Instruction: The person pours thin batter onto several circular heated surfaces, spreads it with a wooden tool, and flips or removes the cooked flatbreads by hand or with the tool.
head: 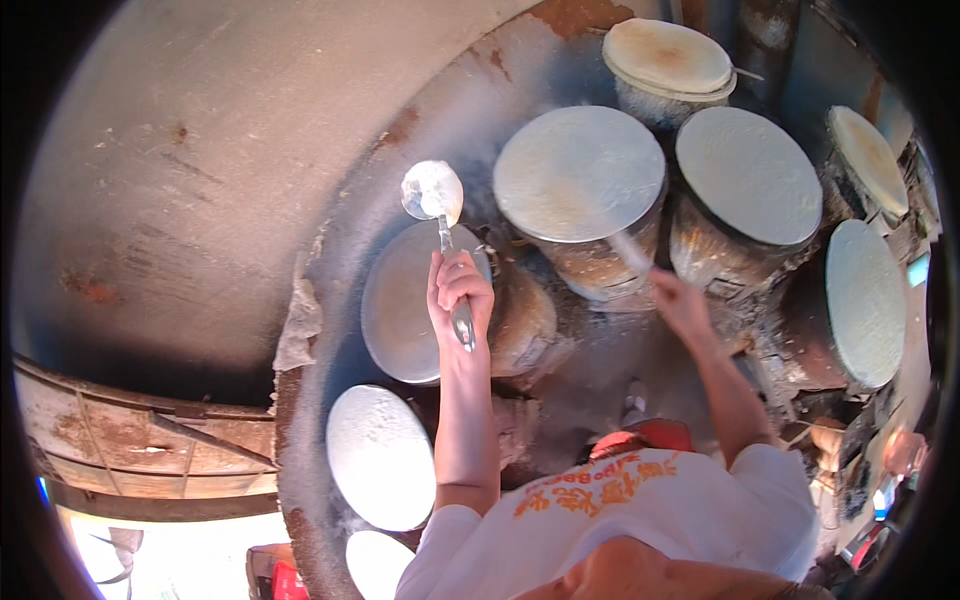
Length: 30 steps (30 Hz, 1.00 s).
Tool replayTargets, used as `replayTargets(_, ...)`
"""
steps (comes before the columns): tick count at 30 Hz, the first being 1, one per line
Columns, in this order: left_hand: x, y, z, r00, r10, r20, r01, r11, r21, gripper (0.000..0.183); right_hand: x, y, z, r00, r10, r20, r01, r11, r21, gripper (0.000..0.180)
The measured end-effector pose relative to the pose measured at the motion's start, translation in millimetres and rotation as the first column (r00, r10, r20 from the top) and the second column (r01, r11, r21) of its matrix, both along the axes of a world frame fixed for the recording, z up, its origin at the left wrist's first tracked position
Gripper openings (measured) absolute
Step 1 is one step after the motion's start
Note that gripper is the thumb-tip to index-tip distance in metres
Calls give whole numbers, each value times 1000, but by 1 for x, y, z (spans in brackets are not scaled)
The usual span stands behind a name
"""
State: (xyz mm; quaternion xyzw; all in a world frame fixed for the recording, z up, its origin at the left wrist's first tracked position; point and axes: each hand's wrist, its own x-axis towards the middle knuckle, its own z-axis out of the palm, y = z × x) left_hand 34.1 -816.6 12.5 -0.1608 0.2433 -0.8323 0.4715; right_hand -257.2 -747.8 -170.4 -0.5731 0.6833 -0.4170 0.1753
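Observation:
My left hand [459,289] is closed round the handle of a metal ladle [433,191], whose bowl carries white batter. Hand and ladle are above a round griddle [401,315] with a greyish surface. My right hand [677,300] grips a pale, motion-blurred tool [630,251], perhaps a spreader or scraper. The tool's far end reaches over the near edge of another round griddle [577,169], covered with a thin pale layer of batter. Blur hides whether the tool touches that layer. Beside it, a further griddle [750,172] bears a similar pale sheet.
Several drum-like stoves [720,255] with round tops curve around me. A browned flatbread [667,52] lies on the farthest one. White-topped griddles [381,457] stand at lower left. A large curved wall [187,150] rises beyond. Steam or smoke hangs over the stoves.

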Motion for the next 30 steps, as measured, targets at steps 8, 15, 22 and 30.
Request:
replayTargets(8,96,-45,-89,971,-65,230,77,996,-44,29,134,-21,30,772,118,625,-375,878,297,48)
replayTargets(15,108,-47,-128,921,-136,365,106,989,100,31,230,-73,-18,920,265,288,-207,954,-217,41)
replayTargets(22,149,-75,-140,831,-87,550,75,996,44,37,254,-81,13,955,292,54,-289,956,-51,37)
replayTargets(30,192,-72,-136,-3,157,988,-15,988,-157,51,262,-101,26,912,372,-171,-366,928,67,32)
